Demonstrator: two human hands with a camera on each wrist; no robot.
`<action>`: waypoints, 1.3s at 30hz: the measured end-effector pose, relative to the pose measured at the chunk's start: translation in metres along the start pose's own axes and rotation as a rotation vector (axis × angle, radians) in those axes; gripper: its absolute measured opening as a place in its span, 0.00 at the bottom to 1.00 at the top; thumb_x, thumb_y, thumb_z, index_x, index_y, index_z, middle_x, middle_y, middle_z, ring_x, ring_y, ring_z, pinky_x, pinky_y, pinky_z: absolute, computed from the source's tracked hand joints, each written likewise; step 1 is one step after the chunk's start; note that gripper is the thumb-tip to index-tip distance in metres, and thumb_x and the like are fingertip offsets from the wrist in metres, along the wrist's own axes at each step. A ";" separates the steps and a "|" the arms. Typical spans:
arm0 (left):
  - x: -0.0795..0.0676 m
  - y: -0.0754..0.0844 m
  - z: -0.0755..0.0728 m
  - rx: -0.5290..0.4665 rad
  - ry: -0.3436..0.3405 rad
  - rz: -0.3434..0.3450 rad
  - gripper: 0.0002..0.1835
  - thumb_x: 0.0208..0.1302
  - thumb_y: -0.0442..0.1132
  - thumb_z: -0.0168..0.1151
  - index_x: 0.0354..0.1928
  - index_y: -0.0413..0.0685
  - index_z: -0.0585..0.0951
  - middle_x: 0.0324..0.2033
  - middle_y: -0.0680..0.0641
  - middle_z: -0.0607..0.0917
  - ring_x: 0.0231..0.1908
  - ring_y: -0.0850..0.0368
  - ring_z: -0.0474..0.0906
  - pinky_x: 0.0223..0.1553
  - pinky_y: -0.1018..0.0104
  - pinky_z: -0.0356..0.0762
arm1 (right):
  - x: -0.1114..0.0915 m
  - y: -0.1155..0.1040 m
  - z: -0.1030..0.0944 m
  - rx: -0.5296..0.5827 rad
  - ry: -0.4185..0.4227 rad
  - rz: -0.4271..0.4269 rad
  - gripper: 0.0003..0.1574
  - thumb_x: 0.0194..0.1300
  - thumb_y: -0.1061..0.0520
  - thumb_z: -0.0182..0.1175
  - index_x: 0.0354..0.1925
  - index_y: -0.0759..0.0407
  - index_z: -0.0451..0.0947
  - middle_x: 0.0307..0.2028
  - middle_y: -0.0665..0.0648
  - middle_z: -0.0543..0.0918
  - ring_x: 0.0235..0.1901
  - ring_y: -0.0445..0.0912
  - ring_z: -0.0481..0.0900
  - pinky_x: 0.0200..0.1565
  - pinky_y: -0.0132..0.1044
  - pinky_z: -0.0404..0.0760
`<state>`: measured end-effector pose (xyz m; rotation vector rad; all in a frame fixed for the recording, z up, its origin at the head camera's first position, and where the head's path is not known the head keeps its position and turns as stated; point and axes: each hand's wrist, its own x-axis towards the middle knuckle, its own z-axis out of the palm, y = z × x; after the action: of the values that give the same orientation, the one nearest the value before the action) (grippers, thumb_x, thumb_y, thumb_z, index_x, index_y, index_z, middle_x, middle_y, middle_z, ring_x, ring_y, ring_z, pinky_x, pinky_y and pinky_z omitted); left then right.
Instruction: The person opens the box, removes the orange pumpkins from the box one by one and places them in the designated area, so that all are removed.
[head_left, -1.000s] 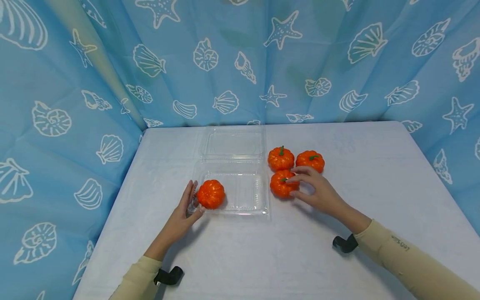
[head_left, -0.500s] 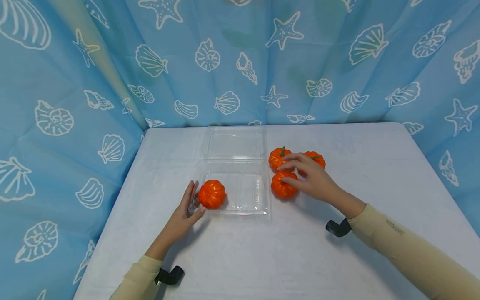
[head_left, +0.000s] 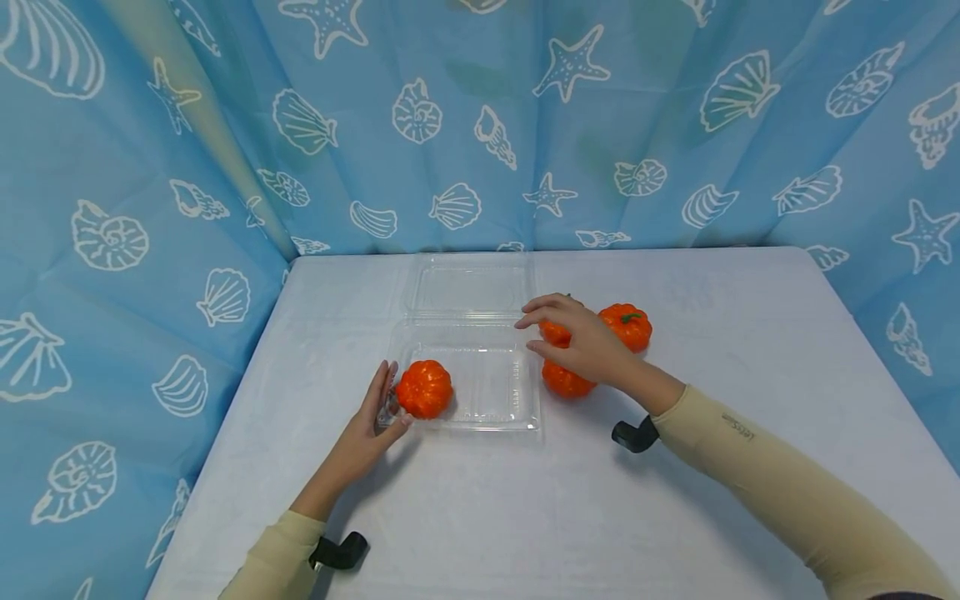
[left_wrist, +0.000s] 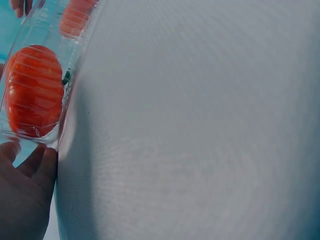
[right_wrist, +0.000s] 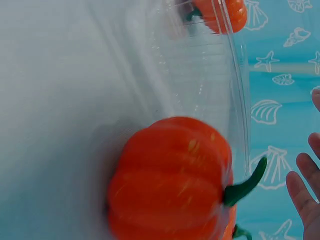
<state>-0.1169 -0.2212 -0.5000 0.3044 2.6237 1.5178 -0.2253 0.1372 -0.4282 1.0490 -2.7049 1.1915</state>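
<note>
My left hand point(head_left: 363, 442) rests at the front left corner of a clear plastic clamshell box point(head_left: 487, 383), fingers extended along its side and thumb at the front edge. Inside the box, at its left end, an orange toy pumpkin point(head_left: 424, 389) lies stem down, as the left wrist view shows through the wall. My right hand point(head_left: 592, 346) hovers over the pumpkins right of the box, fingers spread and holding nothing. Partly behind it are a front pumpkin point(head_left: 566, 383) and a back pumpkin point(head_left: 555, 334); a third pumpkin point(head_left: 628, 327) shows its green stem.
The box's lid point(head_left: 472, 286) lies folded back toward the rear of the table. White cloth point(head_left: 480, 517) covers the table. A blue curtain point(head_left: 450, 125) with shell prints hangs behind and at the sides. Each wrist carries a small black camera point(head_left: 635, 434).
My right hand has moved left from beside the front pumpkin, over the pumpkins toward the box's right edge, with nothing picked up. My left hand and the boxed pumpkin have stayed put.
</note>
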 end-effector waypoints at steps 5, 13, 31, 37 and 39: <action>0.000 0.000 -0.001 -0.003 0.000 0.013 0.50 0.72 0.45 0.63 0.82 0.49 0.40 0.80 0.46 0.50 0.77 0.41 0.53 0.72 0.42 0.55 | 0.016 -0.004 0.006 0.010 -0.015 -0.006 0.18 0.68 0.54 0.68 0.55 0.47 0.83 0.61 0.51 0.77 0.66 0.49 0.70 0.66 0.57 0.71; -0.002 -0.002 -0.001 -0.008 -0.001 -0.024 0.50 0.72 0.47 0.63 0.83 0.53 0.40 0.81 0.48 0.49 0.78 0.44 0.49 0.73 0.41 0.52 | 0.038 -0.011 0.019 0.081 -0.014 -0.042 0.18 0.69 0.54 0.67 0.57 0.49 0.83 0.60 0.52 0.78 0.64 0.48 0.71 0.64 0.52 0.76; -0.001 -0.002 -0.001 -0.016 -0.002 -0.006 0.50 0.72 0.46 0.63 0.82 0.51 0.41 0.80 0.48 0.50 0.77 0.42 0.52 0.71 0.41 0.56 | 0.074 -0.029 0.051 0.189 -0.135 -0.088 0.19 0.69 0.57 0.67 0.58 0.55 0.83 0.56 0.52 0.80 0.58 0.48 0.76 0.59 0.47 0.80; 0.000 -0.003 0.000 -0.016 -0.002 -0.013 0.50 0.72 0.47 0.63 0.82 0.51 0.41 0.80 0.48 0.50 0.77 0.41 0.52 0.71 0.40 0.55 | 0.080 -0.034 0.062 0.235 -0.242 -0.073 0.19 0.67 0.59 0.68 0.56 0.53 0.83 0.55 0.50 0.81 0.58 0.51 0.77 0.59 0.42 0.80; 0.000 -0.002 0.000 -0.014 -0.001 -0.018 0.50 0.72 0.47 0.63 0.82 0.52 0.41 0.80 0.48 0.51 0.77 0.42 0.52 0.72 0.39 0.54 | 0.081 -0.037 0.066 0.255 -0.289 -0.057 0.18 0.67 0.61 0.68 0.55 0.53 0.83 0.55 0.51 0.81 0.59 0.54 0.77 0.60 0.44 0.81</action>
<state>-0.1176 -0.2226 -0.5017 0.2791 2.6064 1.5300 -0.2507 0.0294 -0.4298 1.4223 -2.7526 1.5143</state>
